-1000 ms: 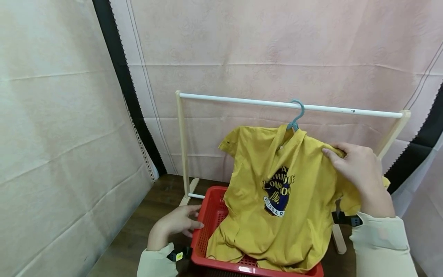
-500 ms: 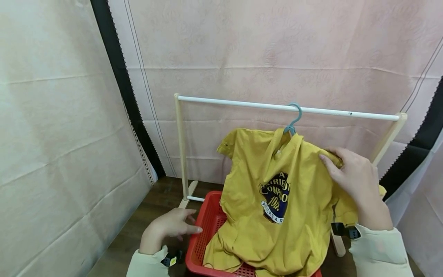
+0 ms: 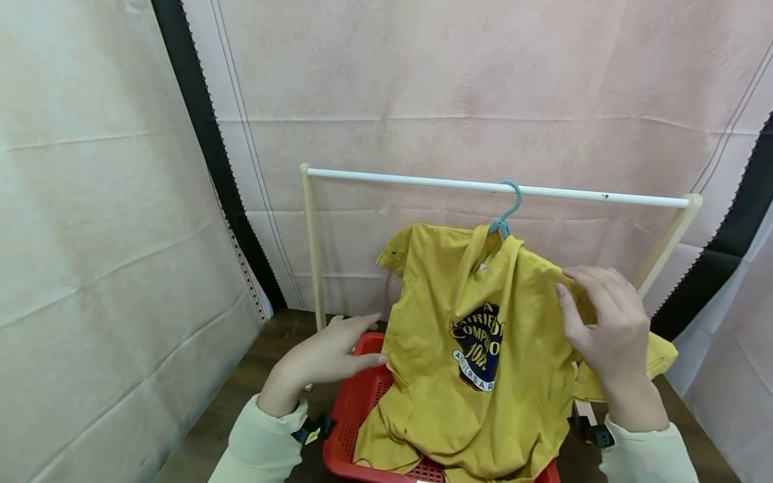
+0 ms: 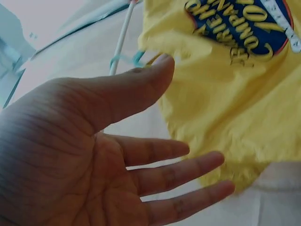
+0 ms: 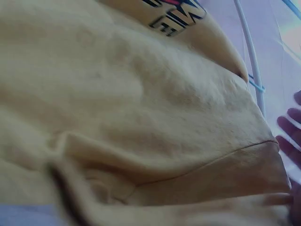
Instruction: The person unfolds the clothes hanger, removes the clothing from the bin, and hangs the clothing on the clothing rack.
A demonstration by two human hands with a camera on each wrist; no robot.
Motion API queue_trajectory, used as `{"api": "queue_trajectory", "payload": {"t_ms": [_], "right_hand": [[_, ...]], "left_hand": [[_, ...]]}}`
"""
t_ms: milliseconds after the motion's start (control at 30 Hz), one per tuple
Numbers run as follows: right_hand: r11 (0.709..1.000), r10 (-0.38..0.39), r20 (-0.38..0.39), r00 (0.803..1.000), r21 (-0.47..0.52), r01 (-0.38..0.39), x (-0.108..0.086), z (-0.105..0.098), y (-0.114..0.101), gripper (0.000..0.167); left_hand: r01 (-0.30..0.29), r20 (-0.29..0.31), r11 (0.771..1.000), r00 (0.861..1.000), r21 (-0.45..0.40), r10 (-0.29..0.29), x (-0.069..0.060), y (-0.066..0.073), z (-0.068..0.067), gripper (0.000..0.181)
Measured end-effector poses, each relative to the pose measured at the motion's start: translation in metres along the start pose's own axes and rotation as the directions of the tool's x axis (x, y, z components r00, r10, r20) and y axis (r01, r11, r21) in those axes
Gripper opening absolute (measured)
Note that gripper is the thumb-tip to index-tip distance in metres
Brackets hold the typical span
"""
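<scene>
A yellow T-shirt (image 3: 447,402) with a dark blue printed badge hangs on a blue hanger (image 3: 502,218), hooked over the white rail (image 3: 410,179). Its lower part drapes into a red plastic basket (image 3: 345,422). My left hand (image 3: 326,359) hovers over the basket's left side, thumb and fingers spread and holding nothing. In the left wrist view, this left hand (image 4: 113,169) has its palm showing in front of the shirt. My right hand (image 3: 612,329) is at the shirt's shoulder on the right, thumb and fingers apart. In the right wrist view, its fingers (image 5: 289,129) extend past the fabric edge.
The rail belongs to a small garment rack with pale side posts (image 3: 313,255) on a dark wooden surface (image 3: 235,409). Pale fabric walls (image 3: 459,80) with black edge strips (image 3: 211,147) enclose the space behind and at both sides.
My left hand has moved from the basket's left rim up and right, towards the T-shirt. My right hand has loosened from the shirt's shoulder, its thumb and fingers now apart. The view has shifted slightly.
</scene>
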State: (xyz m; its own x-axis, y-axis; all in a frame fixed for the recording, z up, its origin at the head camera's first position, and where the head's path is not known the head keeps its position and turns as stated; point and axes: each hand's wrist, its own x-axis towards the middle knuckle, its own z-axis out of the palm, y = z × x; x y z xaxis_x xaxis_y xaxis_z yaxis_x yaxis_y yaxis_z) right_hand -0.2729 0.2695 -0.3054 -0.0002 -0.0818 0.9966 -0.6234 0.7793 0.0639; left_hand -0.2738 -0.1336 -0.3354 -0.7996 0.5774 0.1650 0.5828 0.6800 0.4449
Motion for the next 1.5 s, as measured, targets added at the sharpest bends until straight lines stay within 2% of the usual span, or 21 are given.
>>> {"api": "queue_trajectory", "payload": {"t_ms": [67,133,233,300,367,467,633,667,767,900,967,1067,1133,1200,1267,1300,1367,1400,1500], "right_hand": [[0.996,-0.053,-0.017,0.998,0.071,0.054,-0.001,0.002,-0.007,0.033],[0.985,-0.101,0.001,0.995,0.138,0.1,-0.002,0.002,-0.014,0.034],[0.961,-0.159,0.075,0.984,0.242,0.136,-0.008,0.004,-0.02,0.034],[0.944,-0.182,0.139,0.973,0.3,0.133,-0.015,0.005,-0.022,0.034],[0.934,-0.188,0.203,0.961,0.34,0.11,-0.024,0.006,-0.022,0.033],[0.934,-0.168,0.306,0.937,0.354,0.052,-0.041,0.008,-0.021,0.033],[0.956,-0.093,0.459,0.883,0.29,-0.05,-0.069,0.008,-0.018,0.034],[0.961,-0.069,0.492,0.868,0.265,-0.074,-0.073,0.008,-0.017,0.034],[0.974,-0.001,0.589,0.808,0.182,-0.132,-0.084,0.006,-0.017,0.036],[0.986,0.053,0.707,0.705,0.075,-0.149,-0.097,0.003,-0.017,0.034],[0.989,0.069,0.765,0.64,0.031,-0.143,-0.103,0.002,-0.017,0.035],[0.987,0.113,0.849,0.516,-0.036,-0.157,-0.111,0.001,-0.019,0.046],[0.983,0.141,0.889,0.435,-0.073,-0.17,-0.116,0.0,-0.021,0.058],[0.981,0.149,0.915,0.376,-0.088,-0.174,-0.121,-0.001,-0.022,0.068],[0.983,0.128,0.931,0.342,-0.073,-0.17,-0.126,-0.001,-0.021,0.075],[0.986,0.106,0.936,0.335,-0.055,-0.16,-0.129,-0.001,-0.021,0.077],[0.992,0.052,0.936,0.348,-0.009,-0.126,-0.136,-0.001,-0.018,0.079],[0.994,0.025,0.931,0.365,0.015,-0.108,-0.139,-0.001,-0.017,0.078],[0.995,-0.056,0.898,0.435,0.084,-0.044,-0.145,0.001,-0.011,0.069]], "left_hand": [[-0.007,0.022,1.0,1.0,0.013,0.007,0.009,0.005,0.002,0.078],[-0.02,0.041,1.0,0.999,0.024,0.019,0.019,0.009,0.005,0.081],[-0.03,0.051,0.999,0.998,0.032,0.029,0.035,0.012,0.014,0.082],[-0.025,0.044,0.998,0.999,0.055,0.023,0.044,0.012,0.021,0.082],[-0.011,0.036,0.997,0.999,0.081,0.008,0.053,0.013,0.027,0.082],[0.018,0.035,0.992,0.999,0.127,-0.023,0.064,0.013,0.038,0.082],[0.037,0.031,0.981,0.999,0.19,-0.043,0.083,0.013,0.055,0.083],[0.039,0.029,0.979,0.999,0.201,-0.045,0.086,0.012,0.059,0.084],[0.055,0.024,0.973,0.998,0.226,-0.062,0.096,0.011,0.068,0.086],[0.084,0.038,0.966,0.995,0.243,-0.096,0.109,0.006,0.08,0.085],[0.098,0.045,0.962,0.993,0.255,-0.113,0.115,0.003,0.087,0.084],[0.119,0.051,0.953,0.989,0.278,-0.139,0.123,-0.003,0.096,0.084],[0.128,0.051,0.941,0.987,0.313,-0.151,0.126,-0.006,0.1,0.078],[0.132,0.048,0.929,0.986,0.345,-0.158,0.128,-0.008,0.104,0.059],[0.129,0.033,0.909,0.987,0.395,-0.155,0.131,-0.011,0.109,0.037],[0.128,0.026,0.898,0.988,0.421,-0.153,0.132,-0.012,0.111,0.03],[0.121,0.009,0.876,0.99,0.466,-0.142,0.134,-0.014,0.116,0.027],[0.117,-0.002,0.863,0.991,0.492,-0.134,0.136,-0.015,0.118,0.025],[0.102,-0.024,0.83,0.994,0.548,-0.106,0.139,-0.017,0.122,0.019]]}}
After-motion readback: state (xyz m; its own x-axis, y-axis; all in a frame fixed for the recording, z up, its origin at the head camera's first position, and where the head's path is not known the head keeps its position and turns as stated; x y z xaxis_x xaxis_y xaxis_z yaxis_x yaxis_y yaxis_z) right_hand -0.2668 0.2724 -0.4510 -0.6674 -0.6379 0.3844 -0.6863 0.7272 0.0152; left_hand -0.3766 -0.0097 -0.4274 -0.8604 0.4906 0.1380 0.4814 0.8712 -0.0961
